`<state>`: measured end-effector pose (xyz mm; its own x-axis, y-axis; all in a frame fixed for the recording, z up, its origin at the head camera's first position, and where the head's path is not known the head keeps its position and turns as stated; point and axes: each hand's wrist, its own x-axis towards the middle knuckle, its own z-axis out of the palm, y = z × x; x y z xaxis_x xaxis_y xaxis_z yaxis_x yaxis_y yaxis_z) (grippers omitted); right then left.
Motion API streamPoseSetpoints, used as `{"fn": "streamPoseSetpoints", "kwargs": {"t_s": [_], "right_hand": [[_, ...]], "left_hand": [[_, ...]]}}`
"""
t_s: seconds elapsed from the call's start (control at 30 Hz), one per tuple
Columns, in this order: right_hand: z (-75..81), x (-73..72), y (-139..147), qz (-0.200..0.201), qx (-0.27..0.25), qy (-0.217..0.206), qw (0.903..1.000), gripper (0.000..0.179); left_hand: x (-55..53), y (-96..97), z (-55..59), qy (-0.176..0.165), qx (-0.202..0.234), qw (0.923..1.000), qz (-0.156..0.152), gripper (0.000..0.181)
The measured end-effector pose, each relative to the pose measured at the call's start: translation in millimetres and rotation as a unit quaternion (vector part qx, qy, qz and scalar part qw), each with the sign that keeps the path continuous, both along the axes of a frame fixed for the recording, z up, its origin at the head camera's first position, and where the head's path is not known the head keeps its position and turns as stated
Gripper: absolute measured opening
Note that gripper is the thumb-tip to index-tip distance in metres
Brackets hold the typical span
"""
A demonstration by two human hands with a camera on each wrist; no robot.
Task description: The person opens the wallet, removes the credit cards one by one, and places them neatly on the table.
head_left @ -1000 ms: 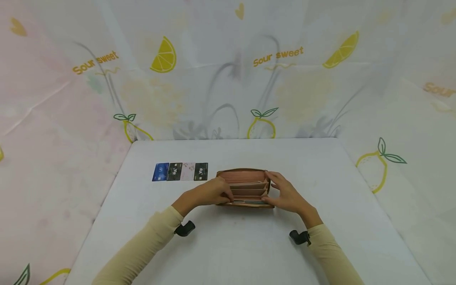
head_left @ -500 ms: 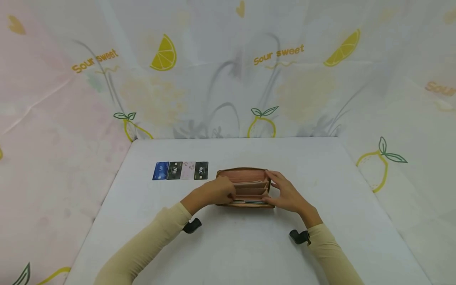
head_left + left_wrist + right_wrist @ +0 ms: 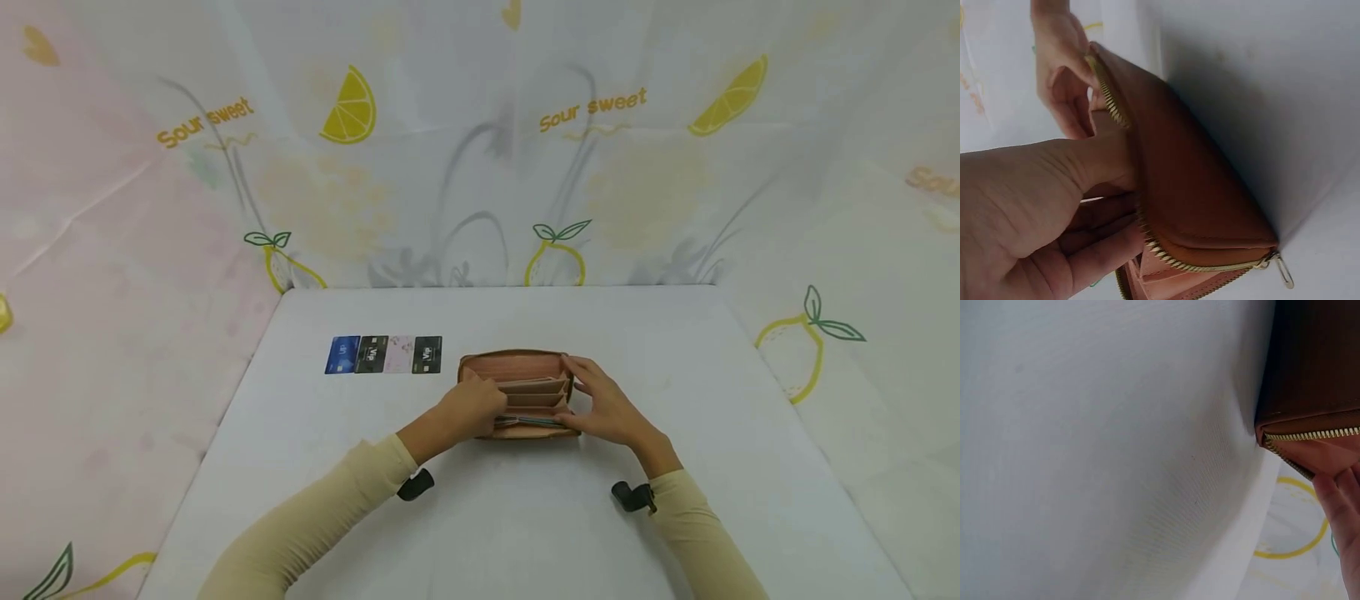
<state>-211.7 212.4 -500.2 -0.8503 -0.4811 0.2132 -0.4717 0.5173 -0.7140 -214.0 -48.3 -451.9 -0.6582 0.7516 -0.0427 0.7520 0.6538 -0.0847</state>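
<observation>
A brown zip-around wallet (image 3: 517, 365) stands unzipped on the table, its pink inner compartments facing up. My left hand (image 3: 468, 410) reaches into its left half, with thumb and fingers bent down between the panels. The fingertips are hidden behind the front panel (image 3: 1191, 169) in the left wrist view, so I cannot tell what they pinch. My right hand (image 3: 609, 410) grips the wallet's right end, thumb at the front edge and fingers at the back one. Edges of cards (image 3: 542, 421) show in the front slot. A gold zipper pull (image 3: 1284, 272) hangs at one corner.
Several cards lie side by side left of the wallet: a blue card (image 3: 343, 355), a black Vip card (image 3: 371, 355), a pink patterned card (image 3: 399, 355) and another black Vip card (image 3: 427, 355). The white table (image 3: 510, 517) meets a lemon-print cloth (image 3: 450, 167) behind.
My left hand has moved right and slightly back, deeper over the wallet's compartments, uncovering more of the front edge. The right hand keeps its grip, and the loose cards lie as before.
</observation>
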Motion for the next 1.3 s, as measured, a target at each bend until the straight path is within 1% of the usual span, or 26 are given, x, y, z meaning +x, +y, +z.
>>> {"fn": "streamPoseSetpoints", "kwargs": {"t_s": [0.17,0.23,0.3,0.33,0.4,0.47,0.53,0.63,0.7,0.77,0.93,1.03,1.1,1.17,1.23,1.3], "right_hand": [[-1.2,0.1,0,0.0,-0.003,0.002,1.0,0.093],[-2.0,0.2,0,-0.001,-0.005,-0.001,1.0,0.093],[-2.9,0.2,0,-0.001,-0.006,-0.007,1.0,0.093],[-3.1,0.1,-1,-0.001,-0.007,-0.01,0.9999,0.093],[-3.8,-0.2,-1,-0.001,-0.008,-0.017,0.9998,0.094],[-3.7,-0.4,-1,0.0,-0.008,-0.02,0.9998,0.096],[-3.0,-0.5,-1,-0.001,-0.01,-0.021,0.9997,0.097],[-1.6,-0.4,-1,0.001,-0.012,-0.023,0.9997,0.097],[-1.2,-0.3,-1,0.002,-0.01,-0.022,0.9997,0.097],[-1.0,-0.3,-1,0.003,-0.01,-0.021,0.9997,0.096],[-0.9,-0.9,-2,0.004,-0.011,-0.014,0.9998,0.096],[-1.6,-1.5,-2,0.004,-0.013,-0.012,0.9998,0.096],[-2.2,-1.9,-2,0.004,-0.014,-0.013,0.9998,0.096],[-2.9,-2.5,-2,0.004,-0.012,-0.012,0.9998,0.096],[-2.8,-2.8,-2,0.003,-0.014,-0.011,0.9998,0.096],[-2.8,-3.4,-1,-0.001,-0.013,-0.012,0.9998,0.095]], "left_hand": [[1.1,-2.5,-4.2,0.025,0.032,0.9992,-0.005,0.025],[0.9,-2.9,-5.0,0.025,0.041,0.9988,-0.008,0.026],[0.5,-2.5,-4.9,0.017,0.048,0.9986,-0.014,0.026],[0.2,-2.3,-4.1,0.007,0.049,0.9986,-0.019,0.026],[-1.7,-2.0,-2.6,-0.024,0.049,0.998,-0.031,0.025],[-4.9,-3.2,0.2,-0.069,0.055,0.9951,-0.044,0.022],[-9.2,-5.8,3.6,-0.119,0.069,0.9889,-0.057,0.017],[-14.8,-11.7,7.7,-0.188,0.091,0.9755,-0.07,0.011],[-16.6,-15.1,9.3,-0.216,0.098,0.9686,-0.075,0.008],[-17.3,-17.5,9.5,-0.228,0.093,0.9664,-0.073,0.005],[-18.1,-19.2,8.0,-0.221,0.08,0.9697,-0.066,0.005],[-17.9,-19.4,7.0,-0.221,0.081,0.9698,-0.065,0.002],[-16.9,-19.4,5.8,-0.214,0.086,0.9707,-0.066,0.009],[-15.0,-18.7,4.6,-0.194,0.093,0.9741,-0.069,0.02],[-11.8,-17.2,3.7,-0.158,0.102,0.9799,-0.068,0.028],[-6.9,-14.9,3.6,-0.116,0.101,0.9865,-0.057,0.032]]}}
